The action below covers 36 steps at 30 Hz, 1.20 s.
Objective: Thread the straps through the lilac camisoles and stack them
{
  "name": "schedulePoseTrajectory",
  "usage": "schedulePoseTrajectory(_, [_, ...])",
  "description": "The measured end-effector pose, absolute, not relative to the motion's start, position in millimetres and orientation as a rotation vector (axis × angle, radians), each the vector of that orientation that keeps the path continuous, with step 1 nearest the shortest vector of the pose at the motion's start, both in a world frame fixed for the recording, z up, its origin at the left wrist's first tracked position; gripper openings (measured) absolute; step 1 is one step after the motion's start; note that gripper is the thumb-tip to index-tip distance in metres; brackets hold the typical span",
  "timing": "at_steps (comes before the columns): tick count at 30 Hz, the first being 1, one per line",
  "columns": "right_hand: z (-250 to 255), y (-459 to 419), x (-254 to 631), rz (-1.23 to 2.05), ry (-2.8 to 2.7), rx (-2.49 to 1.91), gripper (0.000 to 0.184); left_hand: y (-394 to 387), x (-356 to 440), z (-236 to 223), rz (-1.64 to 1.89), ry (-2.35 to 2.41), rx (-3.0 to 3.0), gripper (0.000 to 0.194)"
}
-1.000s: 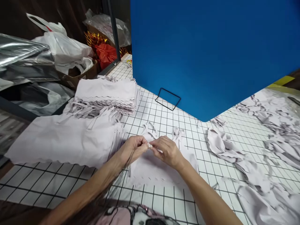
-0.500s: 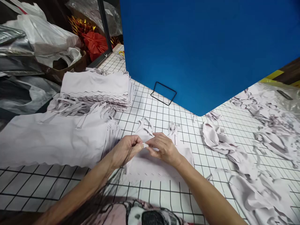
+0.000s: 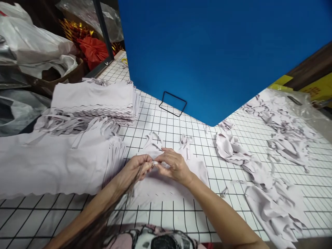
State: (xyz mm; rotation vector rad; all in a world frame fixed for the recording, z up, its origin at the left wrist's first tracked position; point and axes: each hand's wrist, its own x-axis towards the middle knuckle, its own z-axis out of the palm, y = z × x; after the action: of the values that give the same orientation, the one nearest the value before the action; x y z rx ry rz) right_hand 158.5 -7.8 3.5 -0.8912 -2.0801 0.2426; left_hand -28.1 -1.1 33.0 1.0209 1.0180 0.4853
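Nearest you, your patterned clothing (image 3: 153,240) shows at the table's front edge, and the pale cloth piece (image 3: 168,190) lies flat just beyond it on the gridded table (image 3: 221,214), under your hands. It looks light, thin and limp, likely to slide or wrinkle at a small tug rather than break, so a grip near the edge or on its straps (image 3: 188,150) would serve better than a push on its middle. The small whitish tab (image 3: 155,163) between your fingertips seems stiffer and fiddly; its ends are the places to pinch. Your left hand (image 3: 136,167) is curled, thumb and forefinger closed on one end of the tab; your right hand (image 3: 174,166) meets it from the other side, thumb and fingertips pinching the other end, its palm partly open. Both forearms angle inward, wrists low over the cloth. To your left sit a front stack (image 3: 64,166) of similar pieces and a back stack (image 3: 92,95) behind it; to your right sprawls loose cloth (image 3: 272,204). Farther off, a blue panel (image 3: 207,62) fills the middle, with a red bag (image 3: 93,52) to its left.
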Motion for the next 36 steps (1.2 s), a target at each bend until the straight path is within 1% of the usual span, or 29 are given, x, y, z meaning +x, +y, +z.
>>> schedulePoseTrajectory(4, [-4,-8,161,0.225,-2.115,-0.922,0.013,-3,-34,18,0.519,1.075,1.078,0.019])
schedulePoseTrajectory(6, [-5,-7,169,0.183,-2.097,-0.938,0.013,-2,-39,16,0.581,1.122,1.045,0.020])
schedulePoseTrajectory(10, [-4,-5,189,0.208,-2.047,-1.038,0.012,0,-47,19,0.643,1.167,1.001,0.025])
schedulePoseTrajectory(21, [1,0,191,0.182,-2.194,-1.019,0.007,-3,-58,26,0.688,1.243,1.103,0.022])
schedulePoseTrajectory(23, [7,3,186,0.259,-2.197,-1.021,0.008,-6,-61,25,0.655,1.246,1.168,0.020])
schedulePoseTrajectory(24, [12,4,183,0.335,-2.182,-1.018,0.012,-7,-60,25,0.630,1.246,1.221,0.019])
schedulePoseTrajectory(27, [28,7,169,0.675,-2.089,-1.015,0.035,-6,-50,33,0.560,1.263,1.428,0.014])
schedulePoseTrajectory(28, [33,9,164,0.796,-2.065,-1.020,0.040,-4,-45,37,0.560,1.273,1.502,0.013])
schedulePoseTrajectory(29, [38,10,160,0.913,-2.060,-1.028,0.039,-1,-41,41,0.578,1.283,1.573,0.013])
schedulePoseTrajectory(32, [46,19,152,1.138,-2.095,-1.074,0.026,7,-33,49,0.672,1.314,1.743,0.013])
schedulePoseTrajectory(34, [48,28,151,1.118,-2.130,-1.115,0.025,10,-33,46,0.701,1.342,1.813,0.012])
schedulePoseTrajectory(36, [49,37,153,0.985,-2.141,-1.145,0.024,11,-37,36,0.719,1.384,1.922,0.009])
